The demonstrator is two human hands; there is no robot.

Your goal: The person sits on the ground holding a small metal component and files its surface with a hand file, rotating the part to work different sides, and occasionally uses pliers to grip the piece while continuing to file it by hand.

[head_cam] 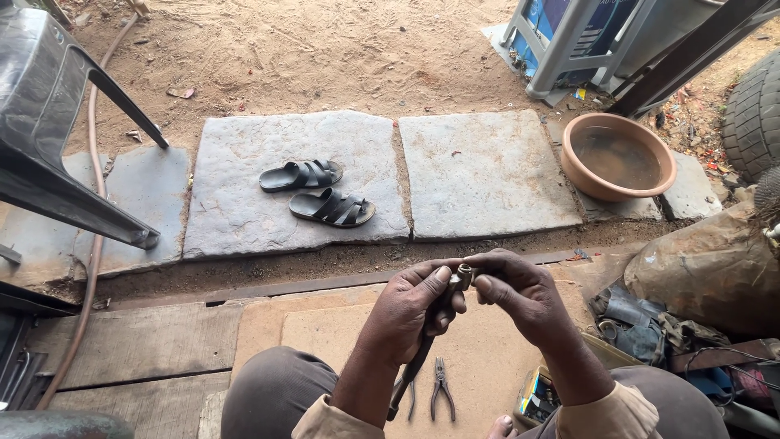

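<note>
My left hand (pixel 410 313) grips a dark rod-like tool (pixel 416 366) that runs down toward my lap, its thumb near a small metal fitting (pixel 463 276) at the tool's top end. My right hand (pixel 524 297) pinches that same fitting with fingertips from the right. Both hands meet above a brown board (pixel 341 333) in front of my knees. A pair of pliers (pixel 441 390) lies on the board below my hands, partly beside the tool.
Two black sandals (pixel 318 191) lie on stone slabs (pixel 479 171) ahead. A brown basin (pixel 619 154) sits at right, a tyre (pixel 756 114) beyond it. A dark plastic chair (pixel 57 122) stands at left beside a hose (pixel 91 244). Rags and clutter (pixel 650 325) lie at right.
</note>
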